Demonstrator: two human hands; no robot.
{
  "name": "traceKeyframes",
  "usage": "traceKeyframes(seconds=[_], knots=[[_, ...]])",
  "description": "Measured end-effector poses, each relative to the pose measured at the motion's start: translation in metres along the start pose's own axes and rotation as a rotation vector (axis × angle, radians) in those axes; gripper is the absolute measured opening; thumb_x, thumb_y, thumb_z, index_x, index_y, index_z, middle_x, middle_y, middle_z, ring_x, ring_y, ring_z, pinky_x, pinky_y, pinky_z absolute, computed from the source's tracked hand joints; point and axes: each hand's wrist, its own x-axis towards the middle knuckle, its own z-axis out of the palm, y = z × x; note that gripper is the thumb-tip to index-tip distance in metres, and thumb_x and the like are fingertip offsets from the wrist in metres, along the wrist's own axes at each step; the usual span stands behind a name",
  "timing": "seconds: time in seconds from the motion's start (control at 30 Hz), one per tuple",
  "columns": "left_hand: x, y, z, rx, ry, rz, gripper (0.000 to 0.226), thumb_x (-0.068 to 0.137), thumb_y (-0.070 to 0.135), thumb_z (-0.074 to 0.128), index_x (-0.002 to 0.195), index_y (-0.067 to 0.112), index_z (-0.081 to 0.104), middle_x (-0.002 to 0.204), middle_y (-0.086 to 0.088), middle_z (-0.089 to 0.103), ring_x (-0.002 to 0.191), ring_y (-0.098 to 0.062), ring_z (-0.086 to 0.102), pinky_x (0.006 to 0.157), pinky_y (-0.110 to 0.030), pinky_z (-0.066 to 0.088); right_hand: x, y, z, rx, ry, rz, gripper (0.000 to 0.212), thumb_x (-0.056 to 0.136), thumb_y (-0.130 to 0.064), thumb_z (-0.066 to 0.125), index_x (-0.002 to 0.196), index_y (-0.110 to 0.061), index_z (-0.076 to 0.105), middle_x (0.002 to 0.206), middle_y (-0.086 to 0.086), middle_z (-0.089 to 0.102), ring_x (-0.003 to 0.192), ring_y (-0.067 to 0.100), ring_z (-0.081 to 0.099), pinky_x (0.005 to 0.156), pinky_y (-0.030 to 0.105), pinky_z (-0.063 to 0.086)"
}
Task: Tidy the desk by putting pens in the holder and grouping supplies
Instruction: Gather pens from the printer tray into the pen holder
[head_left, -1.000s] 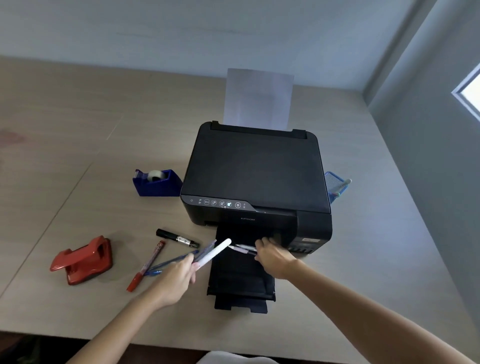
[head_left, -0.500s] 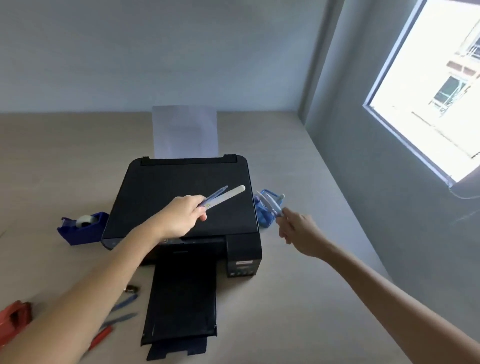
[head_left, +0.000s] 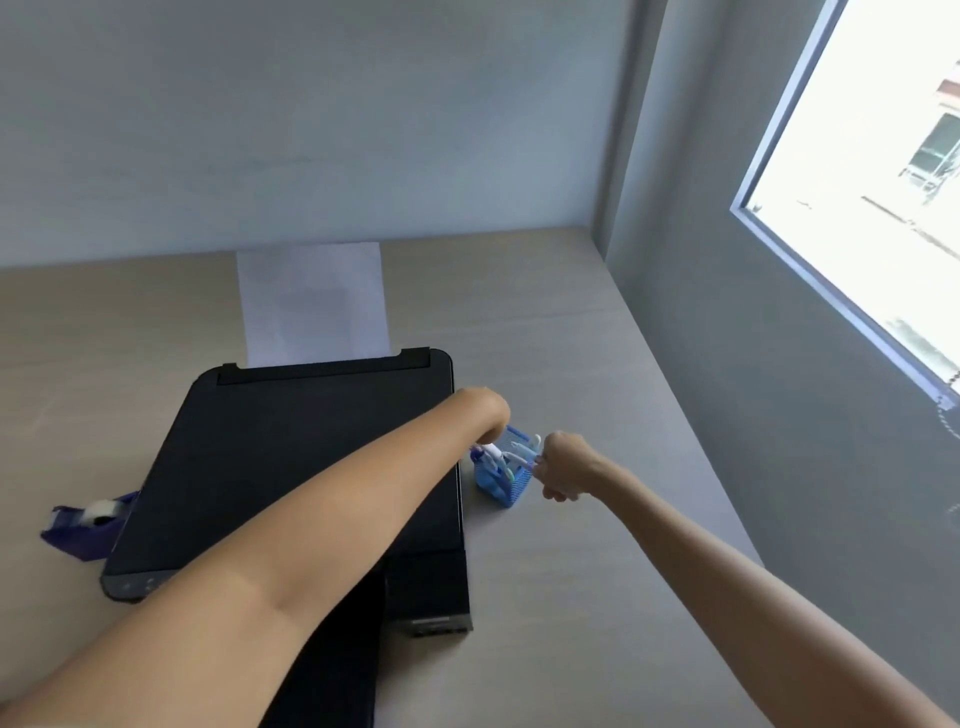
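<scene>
2 bare forearms reaching forward and converging, left hand (head_left: 485, 410) bent down at the wrist with fingers hidden below it, right hand (head_left: 563, 467) knuckles up, fingers curled, both hands near each other but apart

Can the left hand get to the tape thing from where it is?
Probably not right away. The left hand is busy over the blue pen holder, across the printer from the tape dispenser. Nothing blocks it; it must pull back first.

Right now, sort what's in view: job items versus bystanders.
Job: blue mesh pen holder, pens in it, left hand, right hand, tape dispenser.
Bystanders: black printer, paper sheet, window.
</scene>
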Motion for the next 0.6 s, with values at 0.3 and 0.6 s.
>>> traceKeyframes(seconds=[0.3,0.6], knots=[[0.043,0.008,-0.007,0.017,-0.131,0.068,0.032,0.095,0.004,0.050,0.124,-0.002,0.060,0.062,-0.005,0.047,0.054,-0.019,0.049,0.060,-0.027,0.047,0.040,-0.010,-0.013,-0.085,-0.043,0.039,0.043,0.088,-0.029,0.053,0.050,-0.014,0.042,0.038,0.000,0.054,0.035,0.009,0.046,0.043,0.012,0.036],[0.019,-0.026,0.007,-0.294,0.175,0.129,0.021,0.091,0.002,0.056,0.110,-0.005,0.062,0.085,-0.016,0.055,0.074,-0.031,0.056,0.063,-0.034,0.045,0.016,-0.027,-0.034,-0.019,0.068,-0.011,0.025,0.092,-0.018,0.053,0.085,0.004,0.063,0.077,0.015,0.070,0.069,0.031,0.071,0.052,0.030,0.054]])
